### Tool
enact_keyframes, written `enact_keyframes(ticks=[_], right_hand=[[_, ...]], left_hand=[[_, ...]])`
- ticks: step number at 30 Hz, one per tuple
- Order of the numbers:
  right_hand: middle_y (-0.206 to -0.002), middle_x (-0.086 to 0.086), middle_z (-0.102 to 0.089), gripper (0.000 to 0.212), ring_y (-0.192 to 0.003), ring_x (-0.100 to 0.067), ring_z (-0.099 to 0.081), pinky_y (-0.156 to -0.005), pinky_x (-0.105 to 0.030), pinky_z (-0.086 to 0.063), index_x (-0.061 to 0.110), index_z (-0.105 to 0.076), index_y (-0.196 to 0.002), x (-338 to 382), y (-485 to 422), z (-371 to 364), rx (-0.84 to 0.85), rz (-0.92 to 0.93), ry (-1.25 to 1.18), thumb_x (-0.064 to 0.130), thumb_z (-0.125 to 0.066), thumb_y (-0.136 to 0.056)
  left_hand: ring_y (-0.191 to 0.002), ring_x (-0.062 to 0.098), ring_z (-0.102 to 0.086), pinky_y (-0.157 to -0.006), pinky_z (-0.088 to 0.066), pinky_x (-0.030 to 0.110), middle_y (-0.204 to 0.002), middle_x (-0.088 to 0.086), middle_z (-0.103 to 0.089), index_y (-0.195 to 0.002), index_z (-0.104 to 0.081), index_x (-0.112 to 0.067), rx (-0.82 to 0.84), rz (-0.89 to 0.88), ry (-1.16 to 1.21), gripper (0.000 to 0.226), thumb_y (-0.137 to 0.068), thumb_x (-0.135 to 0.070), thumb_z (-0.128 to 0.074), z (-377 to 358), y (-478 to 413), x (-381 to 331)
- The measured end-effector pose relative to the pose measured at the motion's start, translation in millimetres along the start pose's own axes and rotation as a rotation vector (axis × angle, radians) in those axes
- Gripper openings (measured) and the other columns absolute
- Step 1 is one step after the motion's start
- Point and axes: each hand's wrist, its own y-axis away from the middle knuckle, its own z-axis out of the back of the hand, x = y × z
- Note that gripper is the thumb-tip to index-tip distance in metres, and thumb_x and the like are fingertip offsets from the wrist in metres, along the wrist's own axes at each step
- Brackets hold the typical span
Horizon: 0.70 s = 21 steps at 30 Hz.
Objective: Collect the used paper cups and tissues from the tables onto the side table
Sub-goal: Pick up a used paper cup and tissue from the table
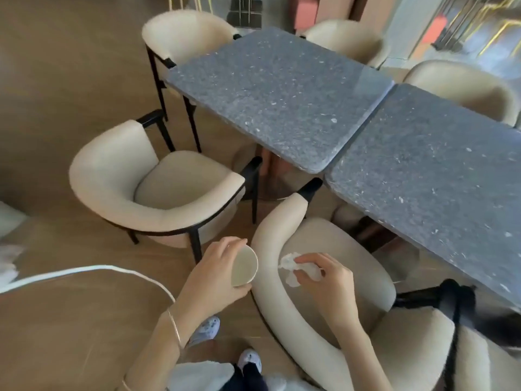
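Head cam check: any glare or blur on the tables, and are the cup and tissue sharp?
Head view: glare patch at the right corner of the far table; frame edges and background blurred; cup and tissue fairly sharp.

Cream upholstered armchairs on black legs stand on a brown wooden floor (70, 80). One armchair (158, 193) sits at left, a second chair (186, 32) behind it, and two far chairs (344, 38) (462, 83) beyond. The nearest chair (346, 249) curves its padded back across the foreground. A black strap (456, 303) drapes over a fleecy chair (423, 348) at lower right. Pale patterned shoes (207, 330) show at the bottom edge.
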Motion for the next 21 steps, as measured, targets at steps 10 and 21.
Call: enact_keyframes(ticks=[10, 21], right_hand=[[-0.089, 0.025, -0.063, 0.031, -0.084, 0.005, -0.057, -0.068, -0.006, -0.04, 0.038, -0.064, -0.08, 73.9, -8.7, -104.4, 0.384, 0.157, -0.028, 0.009, -0.072, -0.072], [-0.092, 0.019, -0.064, 0.027, -0.089, 0.002, -0.06, -0.082, -0.023, -0.051, 0.03, -0.067, -0.087, 186.3, 18.2, -241.3, 0.549, 0.295, -0.024, 0.009, -0.073, -0.073]], left_hand=[[-0.118, 0.01, -0.038, -0.095, -0.039, 0.025, -0.131, -0.012, -0.033, -0.133, -0.04, -0.023, -0.187, 0.341, -0.003, 0.079, -0.066, -0.037, -0.078, 52.6, 93.9, 79.3], [-0.109, 0.011, -0.046, -0.09, -0.039, 0.022, -0.122, -0.012, -0.038, -0.127, -0.046, -0.021, -0.284, 0.559, 0.049, 0.078, -0.061, -0.042, -0.082, 133.0, 185.8, 193.2]])
